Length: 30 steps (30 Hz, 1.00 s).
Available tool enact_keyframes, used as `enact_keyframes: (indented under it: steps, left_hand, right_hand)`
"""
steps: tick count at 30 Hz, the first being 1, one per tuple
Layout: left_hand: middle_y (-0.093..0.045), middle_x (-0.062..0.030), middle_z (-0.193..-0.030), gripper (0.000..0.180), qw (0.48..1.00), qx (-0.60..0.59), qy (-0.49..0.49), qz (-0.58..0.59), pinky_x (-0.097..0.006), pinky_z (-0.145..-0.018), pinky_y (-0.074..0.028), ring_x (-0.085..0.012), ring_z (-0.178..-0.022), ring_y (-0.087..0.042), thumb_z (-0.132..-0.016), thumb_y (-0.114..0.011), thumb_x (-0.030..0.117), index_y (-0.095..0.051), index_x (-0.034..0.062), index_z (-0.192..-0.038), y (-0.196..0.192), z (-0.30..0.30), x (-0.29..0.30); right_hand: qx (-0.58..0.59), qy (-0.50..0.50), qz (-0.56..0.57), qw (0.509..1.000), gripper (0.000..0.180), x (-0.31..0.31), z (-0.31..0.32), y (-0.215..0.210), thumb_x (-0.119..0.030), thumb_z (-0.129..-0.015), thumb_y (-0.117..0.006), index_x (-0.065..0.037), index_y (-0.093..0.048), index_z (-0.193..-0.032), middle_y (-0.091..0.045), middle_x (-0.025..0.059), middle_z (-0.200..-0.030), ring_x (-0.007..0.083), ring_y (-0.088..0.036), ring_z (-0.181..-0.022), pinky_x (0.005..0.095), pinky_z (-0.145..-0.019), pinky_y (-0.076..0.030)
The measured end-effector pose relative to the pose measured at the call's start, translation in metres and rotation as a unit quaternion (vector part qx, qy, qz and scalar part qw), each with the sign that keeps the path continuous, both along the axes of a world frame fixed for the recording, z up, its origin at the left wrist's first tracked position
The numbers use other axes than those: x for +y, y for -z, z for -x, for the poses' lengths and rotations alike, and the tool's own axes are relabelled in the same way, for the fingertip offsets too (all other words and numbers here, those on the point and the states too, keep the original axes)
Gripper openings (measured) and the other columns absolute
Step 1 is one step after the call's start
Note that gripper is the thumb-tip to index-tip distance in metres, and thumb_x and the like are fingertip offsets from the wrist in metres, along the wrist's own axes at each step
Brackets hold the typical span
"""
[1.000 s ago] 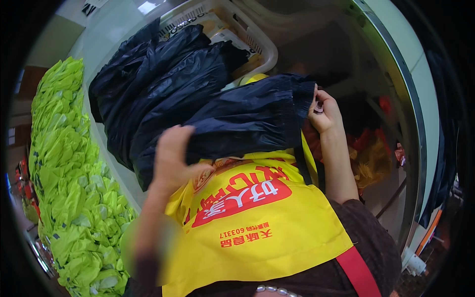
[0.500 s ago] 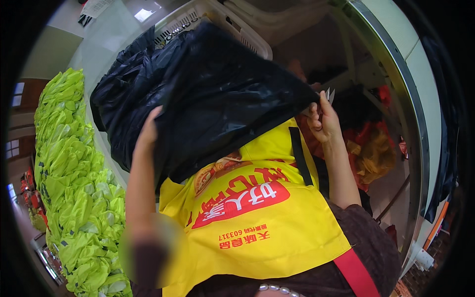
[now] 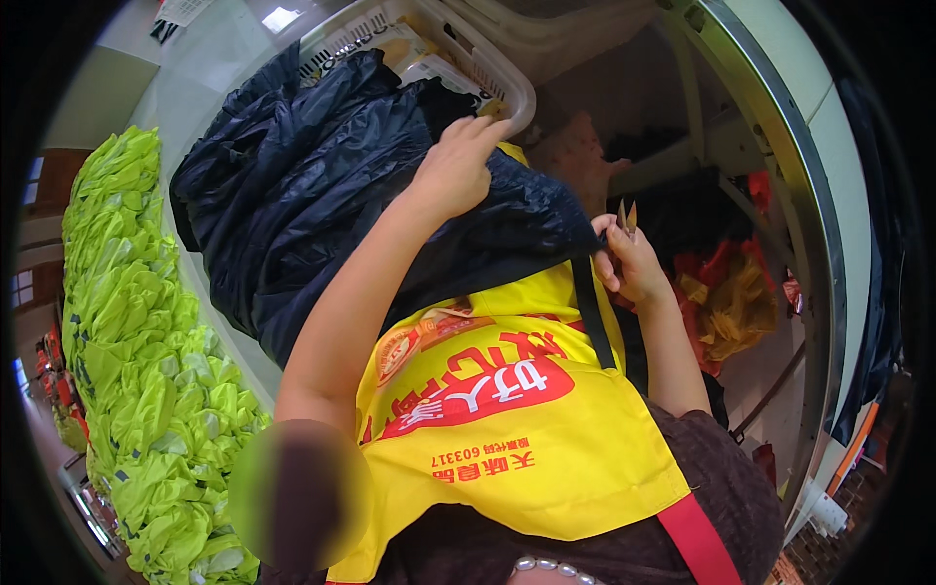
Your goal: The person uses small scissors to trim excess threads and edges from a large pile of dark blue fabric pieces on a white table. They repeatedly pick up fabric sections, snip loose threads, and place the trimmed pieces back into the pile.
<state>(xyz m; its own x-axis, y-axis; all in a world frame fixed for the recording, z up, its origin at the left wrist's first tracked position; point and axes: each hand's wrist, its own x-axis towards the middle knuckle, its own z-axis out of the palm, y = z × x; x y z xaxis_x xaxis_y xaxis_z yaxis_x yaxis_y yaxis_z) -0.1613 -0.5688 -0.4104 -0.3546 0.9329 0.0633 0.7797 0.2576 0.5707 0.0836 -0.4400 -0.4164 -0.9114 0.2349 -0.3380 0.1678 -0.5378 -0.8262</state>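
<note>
Left hand: the left hand (image 3: 456,168) lies at about 12 o'clock, fingers curled down over the top fold of the dark navy garment (image 3: 322,185), gripping the cloth near the basket rim.
Right hand: the right hand (image 3: 632,265) sits at 2 o'clock, closed round a small pair of thread snips (image 3: 626,214) whose blades point up; its fingers also pinch the garment's edge.
Dark garment: crumpled in a heap from 10 to 1 o'clock, draped over the table edge and onto the person's lap.
Apron: a yellow apron (image 3: 507,409) with a red printed panel fills the middle and 6 o'clock, under the garment's lower edge.
Basket: a white plastic basket (image 3: 458,44) at 12 o'clock, behind the garment and touching it.
Vests: a long pile of lime-green vests (image 3: 136,361) runs along 8 to 10 o'clock, just beside the dark heap.
</note>
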Motion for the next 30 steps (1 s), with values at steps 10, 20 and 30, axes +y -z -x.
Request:
enact_keyframes:
  steps: [10,20,30]
  left_hand:
    - [-0.056,-0.0141,-0.107,0.017,0.979,-0.064,0.176,0.085,-0.042,-0.100,-0.032,-0.0326,-0.123,-0.039,-0.068,-0.052,0.000,-0.055,0.0053,-0.083,0.017,0.003,0.018]
    - [-0.055,-0.0117,-0.094,0.018,0.943,0.162,-0.139,-0.254,-0.034,-0.083,-0.042,-0.0288,-0.091,-0.053,-0.070,-0.061,0.004,-0.059,0.0062,-0.088,-0.040,-0.004,-0.035]
    - [-0.053,-0.0133,-0.109,0.052,0.898,-0.346,-0.209,-0.173,-0.029,-0.088,-0.044,-0.0209,-0.097,-0.054,-0.080,-0.066,0.016,-0.046,-0.0018,-0.124,-0.047,-0.074,-0.098]
  right_hand:
    - [-0.171,-0.067,-0.344,0.921,0.030,0.032,-0.006,-0.020,-0.028,-0.085,-0.059,-0.002,-0.060,-0.100,-0.058,-0.0004,-0.072,0.0051,-0.050,-0.057,0.0188,-0.050,-0.039]
    - [-0.005,-0.163,-0.396,0.904,0.019,-0.010,0.072,-0.033,-0.016,-0.075,-0.067,0.000,-0.057,-0.077,-0.055,0.0039,-0.066,0.0091,-0.051,-0.062,0.0243,-0.058,-0.042]
    - [0.081,-0.064,0.045,0.994,0.016,-0.099,0.079,-0.041,-0.013,-0.084,-0.056,-0.003,-0.051,-0.095,-0.051,-0.0002,-0.070,0.0046,-0.045,-0.053,0.0191,-0.047,-0.035]
